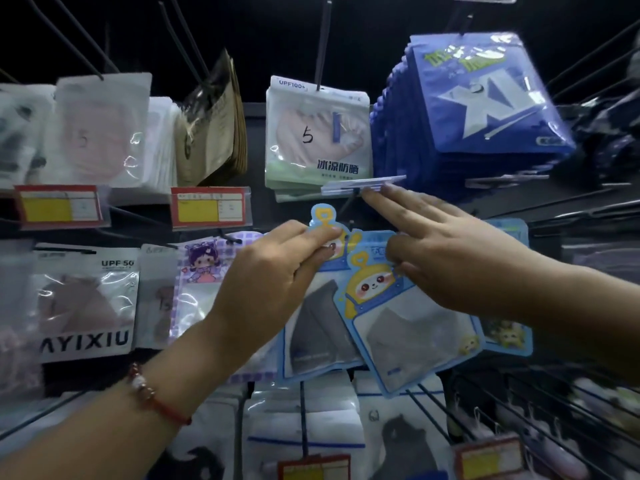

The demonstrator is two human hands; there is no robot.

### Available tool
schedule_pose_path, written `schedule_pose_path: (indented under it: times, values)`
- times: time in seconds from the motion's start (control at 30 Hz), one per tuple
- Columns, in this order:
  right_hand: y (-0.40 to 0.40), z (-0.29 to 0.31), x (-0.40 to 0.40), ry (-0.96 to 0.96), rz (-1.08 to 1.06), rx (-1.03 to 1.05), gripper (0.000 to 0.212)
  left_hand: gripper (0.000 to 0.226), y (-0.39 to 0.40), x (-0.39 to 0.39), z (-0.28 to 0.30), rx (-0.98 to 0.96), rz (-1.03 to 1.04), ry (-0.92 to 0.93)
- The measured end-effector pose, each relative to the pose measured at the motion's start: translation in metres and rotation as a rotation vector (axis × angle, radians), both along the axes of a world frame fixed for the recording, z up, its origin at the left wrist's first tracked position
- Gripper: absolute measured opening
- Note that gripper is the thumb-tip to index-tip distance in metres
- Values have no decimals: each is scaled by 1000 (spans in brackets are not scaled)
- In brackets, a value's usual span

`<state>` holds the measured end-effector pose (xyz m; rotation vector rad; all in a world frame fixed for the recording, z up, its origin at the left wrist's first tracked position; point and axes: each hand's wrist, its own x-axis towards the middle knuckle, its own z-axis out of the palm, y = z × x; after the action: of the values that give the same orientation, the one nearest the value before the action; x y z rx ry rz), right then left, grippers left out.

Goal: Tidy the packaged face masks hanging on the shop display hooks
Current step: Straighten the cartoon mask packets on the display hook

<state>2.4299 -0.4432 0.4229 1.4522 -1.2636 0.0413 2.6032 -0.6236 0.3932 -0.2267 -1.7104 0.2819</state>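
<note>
Glossy blue cartoon-shaped mask packs (412,327) held by both hands (273,271).

Rear cartoon mask pack (320,327): light blue with a yellow character on its top tab, showing a dark grey mask through its window, hanging roughly upright.
Front cartoon mask pack (412,334): same design (a paler grey mask inside), tilting with its top leftward, overlapping the rear pack's right side.
</note>
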Motion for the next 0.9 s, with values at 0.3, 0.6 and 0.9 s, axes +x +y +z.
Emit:
schedule_pose_path:
  times: [0.3,0.6,0.9]
  values:
    - [-2,2,6,23,-32,-34,6,22,-9,-23,16,86,-8,58]
    - [-4,-1,5,-12,-23,-58,28,31,-21,-27,16,8,281,-6]
    - [-19,-18,8,-160,-3,-154,7,37,-22,-10,-2,-70,364,14]
